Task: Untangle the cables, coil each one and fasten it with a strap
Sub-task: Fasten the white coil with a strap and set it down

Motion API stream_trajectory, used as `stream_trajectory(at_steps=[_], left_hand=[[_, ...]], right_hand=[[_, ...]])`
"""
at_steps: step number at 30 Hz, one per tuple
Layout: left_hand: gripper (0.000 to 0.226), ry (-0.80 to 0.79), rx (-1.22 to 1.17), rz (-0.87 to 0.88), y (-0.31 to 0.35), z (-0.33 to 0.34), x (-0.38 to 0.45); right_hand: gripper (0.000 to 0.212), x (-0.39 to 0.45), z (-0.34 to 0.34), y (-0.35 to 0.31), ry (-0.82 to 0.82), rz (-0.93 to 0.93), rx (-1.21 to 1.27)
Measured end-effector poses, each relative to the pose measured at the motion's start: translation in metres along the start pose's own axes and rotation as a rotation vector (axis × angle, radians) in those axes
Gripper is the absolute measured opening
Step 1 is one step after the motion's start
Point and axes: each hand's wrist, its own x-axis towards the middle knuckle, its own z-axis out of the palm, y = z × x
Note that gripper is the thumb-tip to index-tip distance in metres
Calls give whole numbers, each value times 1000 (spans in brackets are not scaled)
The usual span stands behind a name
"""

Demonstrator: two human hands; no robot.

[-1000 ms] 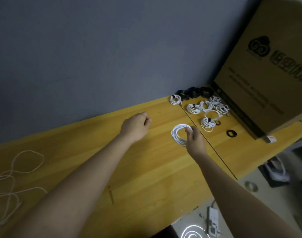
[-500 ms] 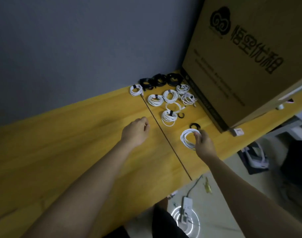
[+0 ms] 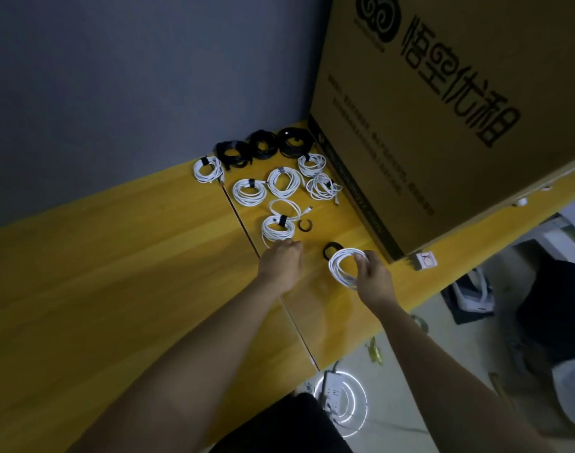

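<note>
My right hand point(image 3: 372, 278) grips a coiled white cable point(image 3: 340, 268) just above the yellow table point(image 3: 116, 273). A curled black strap point(image 3: 329, 249) lies right behind that coil. A second black strap point(image 3: 305, 225) lies a little farther back. My left hand point(image 3: 281, 263), fingers loosely curled and holding nothing, hovers left of the coil, its fingertips at the edge of a strapped white coil point(image 3: 277, 227). Several more strapped white coils point(image 3: 281, 182) lie behind. Three black coils point(image 3: 263, 146) sit along the wall.
A large cardboard box point(image 3: 443, 109) stands on the table at the right, close to the coils. A grey wall point(image 3: 116, 76) runs along the back. A seam point(image 3: 247, 230) crosses the tabletop. On the floor below lies a power strip point(image 3: 337, 392).
My right hand carried the white coil rightward across the seam to the black strap. My left hand followed to the right, up to the strapped coils. The loose cable at the left has left the view.
</note>
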Motion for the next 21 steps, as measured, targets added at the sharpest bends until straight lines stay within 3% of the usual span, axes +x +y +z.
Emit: stream_trajectory(at_steps=[5, 12, 17, 21], left_hand=[[18, -119, 105, 53, 9, 15, 43], [42, -225, 281, -6, 17, 43, 94], [37, -132, 117, -105, 21, 50, 109], [45, -133, -47, -210, 16, 46, 101]], right_hand=[[29, 38, -3, 5, 7, -45, 3], [28, 93, 0, 2, -78, -112, -3], [24, 112, 2, 3, -131, -177, 3], [27, 119, 0, 6, -191, -187, -12]])
